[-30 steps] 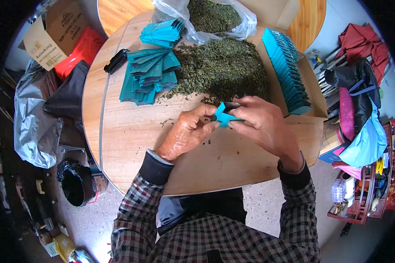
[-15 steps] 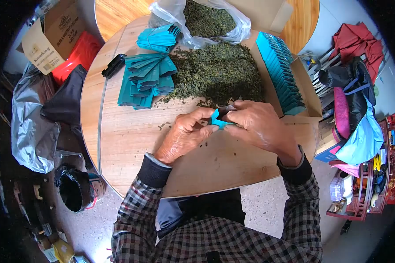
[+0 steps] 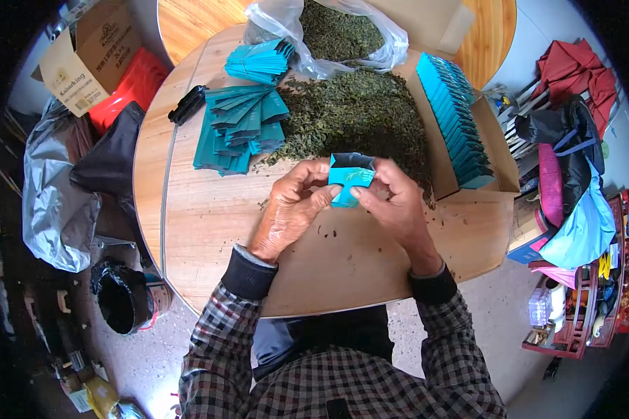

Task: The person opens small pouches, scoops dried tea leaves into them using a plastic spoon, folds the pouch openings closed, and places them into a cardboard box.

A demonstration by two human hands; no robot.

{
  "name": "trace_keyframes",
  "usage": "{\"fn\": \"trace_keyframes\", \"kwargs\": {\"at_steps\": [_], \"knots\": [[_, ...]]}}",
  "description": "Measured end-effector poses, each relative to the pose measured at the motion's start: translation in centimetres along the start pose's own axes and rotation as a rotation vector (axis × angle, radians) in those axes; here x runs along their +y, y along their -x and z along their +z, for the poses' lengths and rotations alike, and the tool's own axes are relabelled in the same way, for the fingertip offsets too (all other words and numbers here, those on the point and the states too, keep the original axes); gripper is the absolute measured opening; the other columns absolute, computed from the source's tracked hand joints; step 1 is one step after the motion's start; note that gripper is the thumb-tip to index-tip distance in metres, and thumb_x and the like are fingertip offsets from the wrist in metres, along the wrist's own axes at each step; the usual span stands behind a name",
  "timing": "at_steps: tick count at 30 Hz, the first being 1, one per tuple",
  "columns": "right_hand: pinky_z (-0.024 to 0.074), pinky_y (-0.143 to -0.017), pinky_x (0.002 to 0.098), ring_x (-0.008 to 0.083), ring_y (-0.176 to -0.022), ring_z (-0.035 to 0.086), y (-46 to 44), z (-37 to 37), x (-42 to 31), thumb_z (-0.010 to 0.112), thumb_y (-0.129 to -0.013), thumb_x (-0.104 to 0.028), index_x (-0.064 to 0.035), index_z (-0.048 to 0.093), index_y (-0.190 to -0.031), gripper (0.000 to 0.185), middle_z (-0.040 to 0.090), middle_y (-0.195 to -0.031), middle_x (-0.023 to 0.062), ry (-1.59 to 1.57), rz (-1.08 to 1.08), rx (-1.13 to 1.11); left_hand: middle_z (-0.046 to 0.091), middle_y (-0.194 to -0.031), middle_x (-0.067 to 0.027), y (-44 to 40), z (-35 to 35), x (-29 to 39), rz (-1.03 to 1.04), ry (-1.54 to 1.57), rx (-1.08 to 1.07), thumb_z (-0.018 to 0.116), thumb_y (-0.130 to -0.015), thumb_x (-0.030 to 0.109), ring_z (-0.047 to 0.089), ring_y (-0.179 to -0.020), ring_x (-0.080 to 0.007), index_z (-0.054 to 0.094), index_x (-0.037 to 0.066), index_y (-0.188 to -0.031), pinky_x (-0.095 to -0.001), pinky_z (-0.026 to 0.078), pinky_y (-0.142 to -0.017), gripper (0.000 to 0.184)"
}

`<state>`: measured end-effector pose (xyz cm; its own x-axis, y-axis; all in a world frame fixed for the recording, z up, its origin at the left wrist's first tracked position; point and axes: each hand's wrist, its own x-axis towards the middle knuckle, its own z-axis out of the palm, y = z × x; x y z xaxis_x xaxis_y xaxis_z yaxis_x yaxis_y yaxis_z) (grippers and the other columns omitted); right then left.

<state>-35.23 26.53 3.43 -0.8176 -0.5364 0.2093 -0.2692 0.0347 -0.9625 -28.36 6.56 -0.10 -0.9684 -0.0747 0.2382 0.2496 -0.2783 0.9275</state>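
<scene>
A small teal packet stands upright between my two hands, its dark mouth open at the top. My left hand pinches its left side, thumb on the front face. On the right side my right hand grips it the same way. Just beyond the hands lies a wide heap of dark green leaves. Flat teal packets are fanned out left of the heap, with a banded bundle behind them. A cardboard box at the right holds a row of upright teal packets.
A clear plastic bag of leaves stands at the back of the round wooden table. A black object lies near its left edge. On the floor at left is a black-lined bin. Loose leaf bits dot the tabletop.
The teal packet has turned upright, its front face now showing. My right hand has shifted from over its opening to its right side, and its forearm has moved inward.
</scene>
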Motion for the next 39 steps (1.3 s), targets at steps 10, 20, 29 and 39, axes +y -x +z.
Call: {"fn": "trace_keyframes", "kwargs": {"at_steps": [10,20,29,39], "knots": [[0.0553,-0.080,0.0249,0.0072,-0.093,0.068,0.1,-0.1,2.9,0.073,-0.098,0.000,0.0015,0.072,-0.115,0.018,0.074,-0.102,0.0024,-0.105,0.065,-0.057,0.071,-0.111,-0.0046,0.0,0.2,0.2,0.052,-0.019,0.080,0.072,-0.102,0.003,0.066,-0.090,-0.0088,0.061,0.005,-0.127,-0.0229,0.056,-0.069,0.027],[0.0557,-0.078,0.0251,0.0079,-0.092,0.068,0.3,0.6,3.0,0.073,-0.100,-0.003,0.0021,0.069,-0.124,0.025,0.073,-0.104,0.0022,-0.179,0.051,0.003,0.071,-0.110,-0.0005,0.2,0.4,0.1,0.116,-0.017,0.109,0.070,-0.103,0.000,0.062,-0.091,-0.0064,0.067,0.004,-0.114,-0.0248,0.053,-0.080,0.012],[0.0531,-0.065,0.0230,0.0072,-0.078,0.066,0.3,0.2,3.2,0.076,-0.099,-0.007,0.0017,0.073,-0.108,0.013,0.071,-0.090,0.0025,-0.137,-0.027,0.062,0.069,-0.111,-0.0009,0.2,0.5,0.4,0.031,-0.046,0.066,0.073,-0.102,0.003,0.063,-0.097,-0.0080,0.066,0.000,-0.124,-0.0266,0.054,-0.087,0.024],[0.0479,-0.067,0.0242,0.0078,-0.081,0.061,0.6,-0.4,2.1,0.077,-0.096,0.000,0.0019,0.076,-0.108,0.013,0.071,-0.095,0.0047,0.041,-0.215,-0.021,0.067,-0.109,-0.0033,0.5,0.1,1.6,-0.043,-0.102,-0.065,0.076,-0.099,0.006,0.063,-0.099,-0.0091,0.072,0.000,-0.122,-0.0258,0.054,-0.085,0.024]]}}
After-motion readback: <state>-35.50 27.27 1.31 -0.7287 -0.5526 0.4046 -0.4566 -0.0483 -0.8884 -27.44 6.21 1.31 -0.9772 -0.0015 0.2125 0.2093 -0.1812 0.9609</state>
